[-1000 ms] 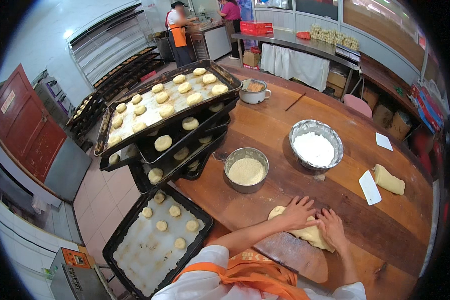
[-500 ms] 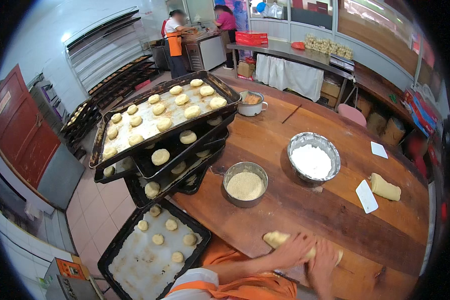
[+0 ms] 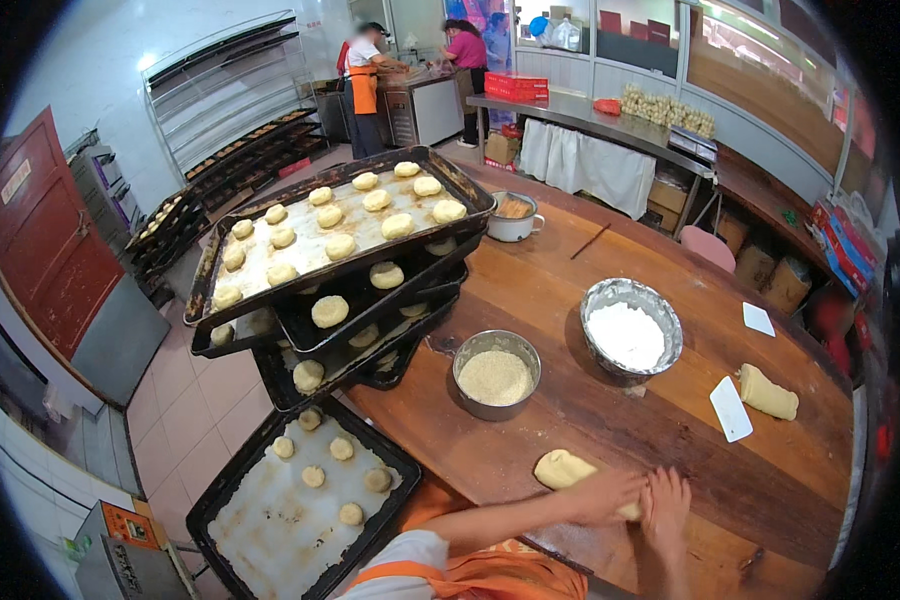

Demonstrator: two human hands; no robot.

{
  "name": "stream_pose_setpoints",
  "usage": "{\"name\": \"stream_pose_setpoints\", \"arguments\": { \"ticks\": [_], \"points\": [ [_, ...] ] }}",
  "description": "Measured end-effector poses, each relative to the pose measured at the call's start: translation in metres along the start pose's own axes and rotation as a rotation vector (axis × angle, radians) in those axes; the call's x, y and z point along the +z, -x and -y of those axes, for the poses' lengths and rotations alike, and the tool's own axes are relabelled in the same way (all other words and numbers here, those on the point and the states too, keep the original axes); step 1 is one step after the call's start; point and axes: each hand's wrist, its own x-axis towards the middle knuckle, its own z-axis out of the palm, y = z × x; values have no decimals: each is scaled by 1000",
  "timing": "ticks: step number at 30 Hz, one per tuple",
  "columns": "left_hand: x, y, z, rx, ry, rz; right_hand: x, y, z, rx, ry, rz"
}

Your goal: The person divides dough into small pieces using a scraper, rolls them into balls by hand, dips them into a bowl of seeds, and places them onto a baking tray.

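Observation:
A pale yellow roll of dough (image 3: 565, 468) lies at the near edge of the wooden table (image 3: 530, 275). My left hand (image 3: 612, 494) rests over its middle, its fingers blurred and partly covered, so their closing cannot be made out. Beside it my right hand (image 3: 666, 508) lies over the right end with fingers stretched out, touching the left hand's fingertips. A small bit of dough shows beneath the hands; the rest is hidden. Beyond them stand a metal bowl of tan crumbs (image 3: 496, 376) and a metal bowl of white powder (image 3: 627, 332).
Stacked black trays (image 3: 335, 245) with round dough pieces overhang the table's left side. A lower tray (image 3: 300, 510) holds several more. On the right lie another dough piece (image 3: 768, 391) and white scrapers (image 3: 731, 409). A white mug (image 3: 513, 217) and thin stick (image 3: 591, 241) sit farther back. Two people work beyond.
My hands have shifted slightly right along the dough, uncovering more of its left end. The right fingers now lie stretched out. The whole view has shifted a little.

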Motion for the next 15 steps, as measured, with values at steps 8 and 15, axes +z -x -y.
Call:
{"name": "stream_pose_setpoints", "arguments": {
  "ticks": [8,15],
  "points": [
    [5,45,-93,33,-207,-216,17,109,27,73,114,-211],
    [-2,-59,3,-252,-466,-112,10,-45,-39,120,32,-271]
  ]
}}
